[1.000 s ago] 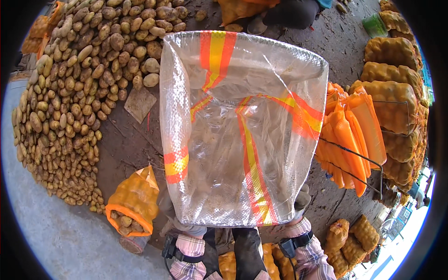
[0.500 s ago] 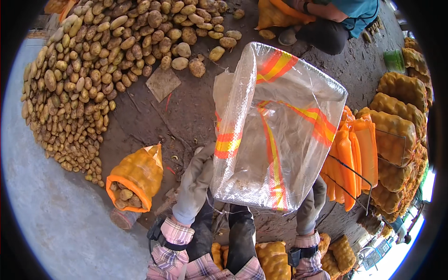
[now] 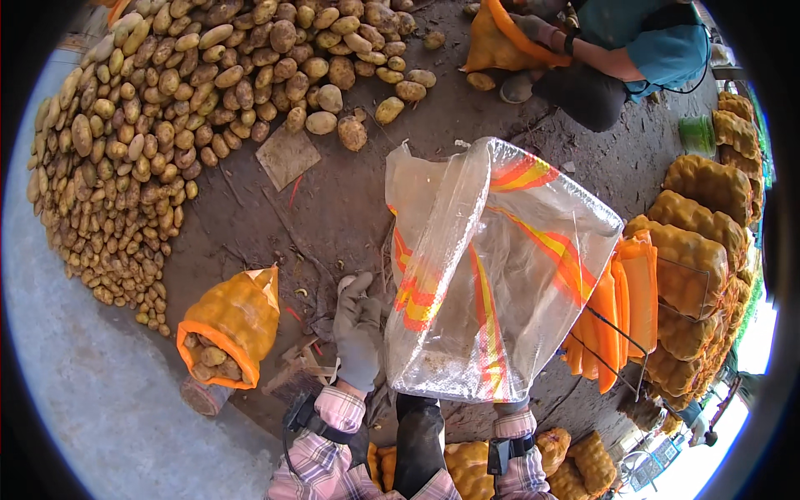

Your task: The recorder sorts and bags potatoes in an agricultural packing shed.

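A large see-through woven plastic sack (image 3: 533, 333) with orange and yellow stripes stands in front of me, its mouth facing up. Beside its left edge is my left hand (image 3: 358, 333), in a grey glove, fingers stretched out and apart from the sack. The near side of the sack covers nearly all of my right hand (image 3: 510, 407); only the wrist end of its glove shows, so its grip is hidden. To the left, an orange mesh bag (image 3: 237, 312) of potatoes lies tilted, with its opening toward me.
A big heap of potatoes (image 3: 167, 133) fills the far left. Orange mesh bags (image 3: 621, 312) hang on a wire frame (image 3: 637, 379) at right, near stacked full bags (image 3: 692, 250). A co-worker (image 3: 617, 58) crouches at the far right, handling another orange bag (image 3: 504, 42).
My left hand has come off the sack's left side and opened. The sack's far rim has dropped nearer, and its left side has folded. My right forearm has moved left.
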`<state>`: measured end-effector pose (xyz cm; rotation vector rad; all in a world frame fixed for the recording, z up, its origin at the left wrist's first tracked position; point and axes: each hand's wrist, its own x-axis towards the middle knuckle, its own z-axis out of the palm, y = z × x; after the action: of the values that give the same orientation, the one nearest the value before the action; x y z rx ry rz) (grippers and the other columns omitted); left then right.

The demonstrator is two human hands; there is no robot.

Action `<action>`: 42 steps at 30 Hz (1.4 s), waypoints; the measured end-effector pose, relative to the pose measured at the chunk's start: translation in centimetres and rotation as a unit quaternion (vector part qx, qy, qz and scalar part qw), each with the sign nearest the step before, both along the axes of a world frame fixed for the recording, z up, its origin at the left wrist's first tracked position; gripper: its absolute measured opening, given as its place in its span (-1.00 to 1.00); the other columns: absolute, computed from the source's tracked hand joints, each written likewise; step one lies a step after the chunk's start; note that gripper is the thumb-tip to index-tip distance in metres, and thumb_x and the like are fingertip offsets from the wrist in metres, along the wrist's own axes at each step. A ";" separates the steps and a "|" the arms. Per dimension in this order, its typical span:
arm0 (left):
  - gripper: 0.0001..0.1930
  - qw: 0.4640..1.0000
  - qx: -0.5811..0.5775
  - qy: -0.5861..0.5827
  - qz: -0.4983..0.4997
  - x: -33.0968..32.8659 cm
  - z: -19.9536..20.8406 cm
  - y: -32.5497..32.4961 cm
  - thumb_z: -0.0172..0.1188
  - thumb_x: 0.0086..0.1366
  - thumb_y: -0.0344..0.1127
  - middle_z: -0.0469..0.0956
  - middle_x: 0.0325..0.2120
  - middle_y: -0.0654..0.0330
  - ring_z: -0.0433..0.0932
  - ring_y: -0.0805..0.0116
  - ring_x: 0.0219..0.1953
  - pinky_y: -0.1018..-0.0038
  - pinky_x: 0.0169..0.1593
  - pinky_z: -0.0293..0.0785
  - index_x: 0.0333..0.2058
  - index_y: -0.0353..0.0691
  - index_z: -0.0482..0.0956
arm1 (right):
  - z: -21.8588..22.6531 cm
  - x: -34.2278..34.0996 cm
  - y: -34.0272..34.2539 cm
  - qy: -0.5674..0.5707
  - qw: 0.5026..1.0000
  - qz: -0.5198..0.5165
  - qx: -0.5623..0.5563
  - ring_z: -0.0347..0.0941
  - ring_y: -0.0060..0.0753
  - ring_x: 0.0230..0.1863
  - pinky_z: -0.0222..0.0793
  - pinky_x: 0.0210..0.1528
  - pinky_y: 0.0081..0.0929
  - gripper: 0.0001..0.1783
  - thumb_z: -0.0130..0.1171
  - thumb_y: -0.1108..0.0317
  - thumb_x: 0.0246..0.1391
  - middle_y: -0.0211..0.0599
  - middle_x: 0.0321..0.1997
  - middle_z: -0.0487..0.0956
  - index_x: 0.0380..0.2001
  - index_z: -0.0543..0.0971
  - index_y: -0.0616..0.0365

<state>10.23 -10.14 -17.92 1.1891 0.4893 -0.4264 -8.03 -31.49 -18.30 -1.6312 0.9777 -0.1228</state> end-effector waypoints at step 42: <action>-0.76 0.851 0.250 0.421 0.189 -48.3 17.5 16.4 0.12 0.27 -0.43 0.67 -0.26 0.18 0.61 0.23 -0.27 0.35 -0.15 0.55 -0.11 -0.25 0.65 | 5.6 30.6 -15.9 0.060 0.954 0.238 -0.174 0.16 -0.69 -0.62 0.06 -0.59 -0.52 -0.80 0.18 0.26 0.28 -0.59 -0.59 0.40 -0.31 0.58 0.18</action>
<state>-38.08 6.24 -0.37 1.3186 1.6541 -0.4808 22.55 -47.37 -12.66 -2.1787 0.6468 0.1430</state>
